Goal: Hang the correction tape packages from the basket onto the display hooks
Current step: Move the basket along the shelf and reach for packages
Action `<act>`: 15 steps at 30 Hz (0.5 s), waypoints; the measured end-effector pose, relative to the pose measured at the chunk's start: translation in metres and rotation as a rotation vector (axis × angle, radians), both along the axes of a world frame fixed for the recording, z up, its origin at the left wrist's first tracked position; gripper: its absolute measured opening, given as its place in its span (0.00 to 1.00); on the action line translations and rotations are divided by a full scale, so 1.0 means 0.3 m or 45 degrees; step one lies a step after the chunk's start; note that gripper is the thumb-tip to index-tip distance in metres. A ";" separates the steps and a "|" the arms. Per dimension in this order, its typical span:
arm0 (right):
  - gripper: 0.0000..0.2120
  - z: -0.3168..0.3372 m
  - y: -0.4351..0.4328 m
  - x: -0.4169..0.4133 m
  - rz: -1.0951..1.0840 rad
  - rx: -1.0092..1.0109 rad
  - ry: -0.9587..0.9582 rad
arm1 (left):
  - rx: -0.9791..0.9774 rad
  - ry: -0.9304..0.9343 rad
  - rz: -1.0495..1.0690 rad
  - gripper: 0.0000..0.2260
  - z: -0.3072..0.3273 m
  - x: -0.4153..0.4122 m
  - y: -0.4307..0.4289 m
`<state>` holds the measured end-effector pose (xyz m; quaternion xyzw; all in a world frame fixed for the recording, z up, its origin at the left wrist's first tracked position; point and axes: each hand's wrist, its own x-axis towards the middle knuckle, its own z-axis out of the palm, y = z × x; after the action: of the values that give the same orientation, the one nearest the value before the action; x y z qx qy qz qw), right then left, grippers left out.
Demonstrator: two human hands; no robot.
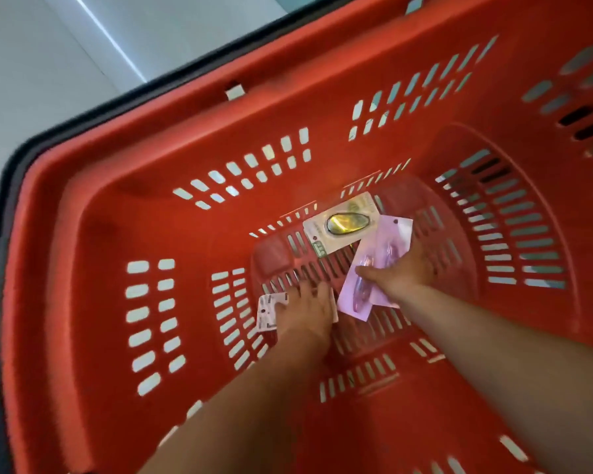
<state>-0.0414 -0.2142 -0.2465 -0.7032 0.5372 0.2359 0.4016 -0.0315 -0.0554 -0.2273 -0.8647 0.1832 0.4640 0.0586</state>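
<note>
Both my arms reach down into a red slotted shopping basket (124, 213). My right hand (399, 271) grips two pink correction tape packages (356, 292) near the middle of the basket floor. My left hand (308, 309) lies over a white package (267, 311) at the floor's left side; its fingers are blurred and mostly cover the card. A white package with a yellow-green correction tape (343, 222) lies loose on the floor just beyond both hands. No display hooks are in view.
The basket has a dark rim (11, 165) along its left and far edge. Pale grey floor (31, 70) shows beyond it at the upper left. High red walls close in around the hands on all sides.
</note>
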 end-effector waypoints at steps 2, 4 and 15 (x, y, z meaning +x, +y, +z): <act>0.58 -0.046 0.031 0.001 -0.007 -0.105 0.023 | -0.022 -0.014 -0.064 0.32 -0.011 0.001 -0.005; 0.57 -0.066 0.047 0.007 0.005 -0.215 0.061 | -0.084 -0.042 -0.049 0.24 0.011 0.033 -0.009; 0.51 -0.048 -0.046 -0.003 0.149 -0.236 0.274 | -0.686 -0.199 0.170 0.16 0.062 0.287 -0.198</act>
<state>-0.0422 -0.2281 -0.2608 -0.7380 0.5547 0.2822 0.2608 0.0545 -0.1150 -0.2087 -0.8924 0.2376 0.3334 -0.1900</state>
